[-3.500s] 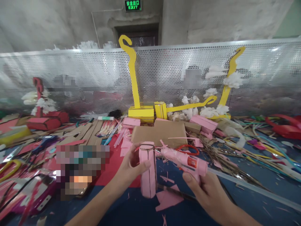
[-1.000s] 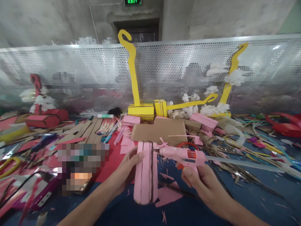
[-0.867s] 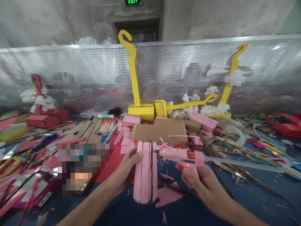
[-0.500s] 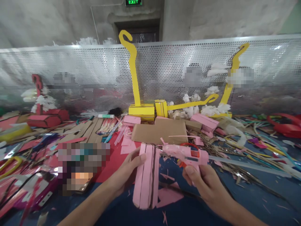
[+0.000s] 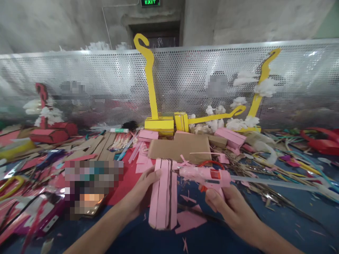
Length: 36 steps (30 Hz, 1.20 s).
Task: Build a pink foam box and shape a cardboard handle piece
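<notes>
As the person's left grip [image 5: 144, 185] pinches a long pink block [image 5: 162, 201] by its left side, thumb laid over the facing panel and the other fingers mostly hidden behind, the block sits just in front of the brown cardboard sheet [image 5: 182, 147], on the wearer's side. It is faceted, with narrow pink panels running lengthwise. Dark seams divide them: a thin one toward the left, and heavier, rougher ones close together toward the right. Its near end shows a slightly ragged, brownish edge; whether that end rests on the blue surface [image 5: 127, 241] cannot be told.

The right grip [image 5: 225, 201] is wrapped around the handle of a pink glue gun [image 5: 196, 173], in front of the cardboard's right end. The nozzle points at the upper part of the block's heavier seams, but whether its tip touches is too small to tell. A long translucent glue stick [image 5: 267, 181] juts from the gun's rear.

Pink paper scraps [image 5: 191, 220] lie in front of the cardboard, and a red sheet [image 5: 124, 183] lies to its left. A small pink block [image 5: 148, 135] sits beside its left end. Behind the cardboard stands a yellow block [image 5: 159, 124] bearing an upright yellow hook [image 5: 149, 77].
</notes>
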Available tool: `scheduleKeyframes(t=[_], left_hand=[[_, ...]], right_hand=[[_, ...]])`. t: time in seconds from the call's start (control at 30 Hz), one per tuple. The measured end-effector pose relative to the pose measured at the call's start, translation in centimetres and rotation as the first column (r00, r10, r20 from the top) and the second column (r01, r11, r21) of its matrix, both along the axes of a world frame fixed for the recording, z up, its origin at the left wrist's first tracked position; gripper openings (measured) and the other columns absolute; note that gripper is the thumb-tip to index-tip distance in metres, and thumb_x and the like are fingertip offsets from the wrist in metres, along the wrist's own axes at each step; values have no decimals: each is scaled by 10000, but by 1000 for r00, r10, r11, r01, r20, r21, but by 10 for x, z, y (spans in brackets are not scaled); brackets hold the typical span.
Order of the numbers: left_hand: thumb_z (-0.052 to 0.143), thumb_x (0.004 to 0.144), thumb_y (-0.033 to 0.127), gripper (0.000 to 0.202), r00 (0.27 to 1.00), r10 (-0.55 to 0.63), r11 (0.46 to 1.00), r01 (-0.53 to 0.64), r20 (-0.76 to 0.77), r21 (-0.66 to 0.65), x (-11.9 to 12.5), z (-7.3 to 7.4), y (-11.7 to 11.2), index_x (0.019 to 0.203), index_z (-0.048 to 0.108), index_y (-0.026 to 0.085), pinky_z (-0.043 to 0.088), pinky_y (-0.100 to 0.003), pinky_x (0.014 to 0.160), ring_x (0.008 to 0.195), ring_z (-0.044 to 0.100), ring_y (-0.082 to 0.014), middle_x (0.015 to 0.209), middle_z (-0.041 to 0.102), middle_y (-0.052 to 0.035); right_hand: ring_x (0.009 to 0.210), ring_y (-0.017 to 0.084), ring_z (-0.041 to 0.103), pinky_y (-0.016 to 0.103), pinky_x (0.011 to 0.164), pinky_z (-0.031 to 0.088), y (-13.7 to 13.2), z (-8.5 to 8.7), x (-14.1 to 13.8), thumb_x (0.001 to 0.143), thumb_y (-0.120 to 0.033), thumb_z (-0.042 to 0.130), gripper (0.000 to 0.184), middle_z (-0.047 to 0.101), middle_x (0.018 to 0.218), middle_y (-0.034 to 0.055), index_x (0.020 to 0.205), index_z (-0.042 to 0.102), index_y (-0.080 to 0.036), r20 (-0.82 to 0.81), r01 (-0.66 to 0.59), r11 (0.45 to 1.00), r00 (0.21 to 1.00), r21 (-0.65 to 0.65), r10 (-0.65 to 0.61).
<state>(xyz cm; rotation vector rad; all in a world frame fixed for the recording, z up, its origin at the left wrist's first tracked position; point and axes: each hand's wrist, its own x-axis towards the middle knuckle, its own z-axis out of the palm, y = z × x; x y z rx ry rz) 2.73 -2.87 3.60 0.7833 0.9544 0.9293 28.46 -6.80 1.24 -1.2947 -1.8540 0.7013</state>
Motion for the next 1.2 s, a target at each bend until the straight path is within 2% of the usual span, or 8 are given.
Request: scheduleKeyframes(t=[0.1, 0.23, 0.47, 0.57, 0.67, 0.8, 1.0, 1.2], left_hand=[[773, 795, 459, 687, 1000, 18, 999, -18, 2, -37, -1, 1, 1, 1377, 554, 168, 552, -422, 951, 1150, 687, -326, 1204, 747, -156], [794, 777, 463, 671, 1000, -10, 999, 11, 15, -31, -3, 0, 2, 1339, 600, 153, 555, -411, 942, 1078, 718, -318, 1138, 771, -157], [724, 812, 560, 551, 982, -174, 982, 179, 78, -67, -5, -1, 1, 1090, 741, 84, 569, -367, 884, 970, 744, -300, 1042, 791, -179], [720, 815, 550, 520, 983, -155, 980, 166, 99, -109, -7, -1, 1, 1038, 756, 82, 574, -344, 845, 952, 746, -288, 1026, 796, -168], [758, 784, 519, 496, 986, -121, 987, 132, 113, -92, -8, -3, 1, 1038, 756, 92, 573, -339, 822, 890, 747, -275, 956, 805, -143], [823, 691, 559, 579, 981, -161, 983, 170, 112, -72, -10, -4, 1, 1020, 758, 88, 577, -344, 786, 803, 736, -262, 934, 805, -149], [749, 779, 576, 623, 946, -292, 956, 293, 142, 10, -10, -3, -1, 1135, 742, 65, 567, -362, 835, 959, 737, -308, 1058, 786, -196], [686, 840, 555, 611, 933, -327, 945, 324, 151, 42, -11, -4, 0, 1192, 725, 57, 557, -384, 882, 1070, 714, -340, 1117, 769, -214]], right_hand=[[561, 116, 274, 272, 506, 232, -2, 1, 0, 1005, -618, 363, 548, 309, 616, -33, 635, 400, -216, -17, -34, 999, 999, -22, 33], [566, 123, 305, 280, 529, 251, -3, -3, 1, 1001, -637, 348, 556, 335, 611, -28, 641, 404, -216, -30, -12, 999, 999, -33, 11], [581, 131, 383, 280, 557, 315, 0, -4, 2, 1003, -653, 335, 585, 410, 612, -10, 637, 440, -208, -126, -39, 997, 992, -66, 30], [589, 129, 410, 273, 577, 361, -1, -6, 3, 1009, -644, 335, 581, 441, 627, -7, 653, 463, -203, -134, -59, 994, 990, -88, 47], [595, 129, 423, 267, 579, 387, -3, -8, 6, 1013, -635, 345, 567, 456, 640, -8, 680, 490, -201, -91, -82, 988, 993, -130, 70], [618, 133, 454, 267, 599, 410, -5, -10, 9, 1029, -601, 352, 527, 496, 668, -2, 716, 499, -204, -98, -81, 991, 993, -109, 70], [598, 133, 476, 280, 602, 388, -2, -9, 7, 1045, -576, 337, 524, 519, 634, -5, 697, 473, -210, -153, -42, 999, 988, -32, 36], [593, 132, 472, 288, 609, 380, 1, -8, 6, 1048, -574, 334, 535, 516, 621, -7, 667, 442, -214, -159, -42, 999, 987, -25, 38]])
